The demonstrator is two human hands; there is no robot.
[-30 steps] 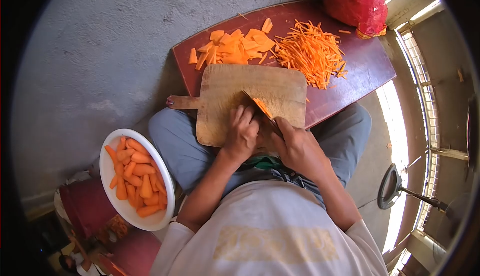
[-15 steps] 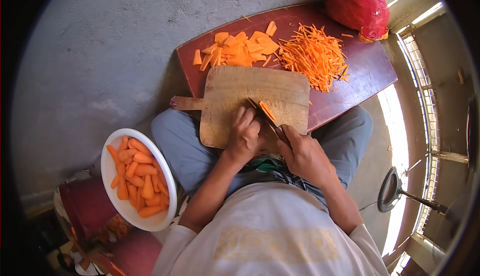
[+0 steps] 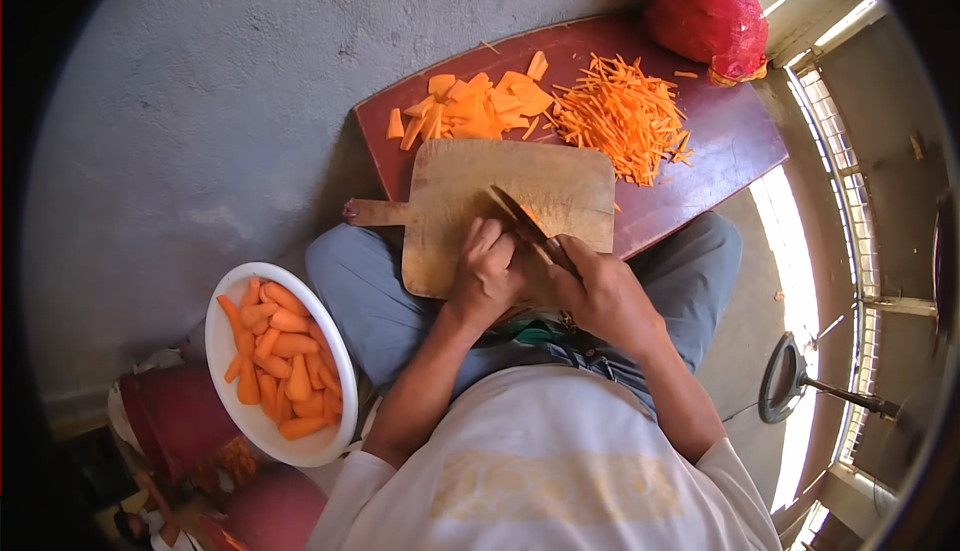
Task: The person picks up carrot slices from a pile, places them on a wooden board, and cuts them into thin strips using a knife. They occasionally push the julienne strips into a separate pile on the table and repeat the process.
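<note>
My right hand is closed around the handle of a knife, whose dark blade slants up and left over the wooden cutting board. On the blade's left side my left hand rests on the board with its fingers curled; what lies under them is hidden. A bit of cut carrot shows along the blade's right side. Beyond the board are a pile of flat carrot slices and a heap of thin carrot strips.
The board lies on my lap against a dark red table. A red mesh bag stands at its far right corner. To my left is a white basin of peeled carrots. A grey wall bounds the far left.
The knife blade has tilted and covers most of the carrot pieces that showed beside it. My right hand has shifted slightly; my left hand stays nearly in place. The whole view has moved a little.
</note>
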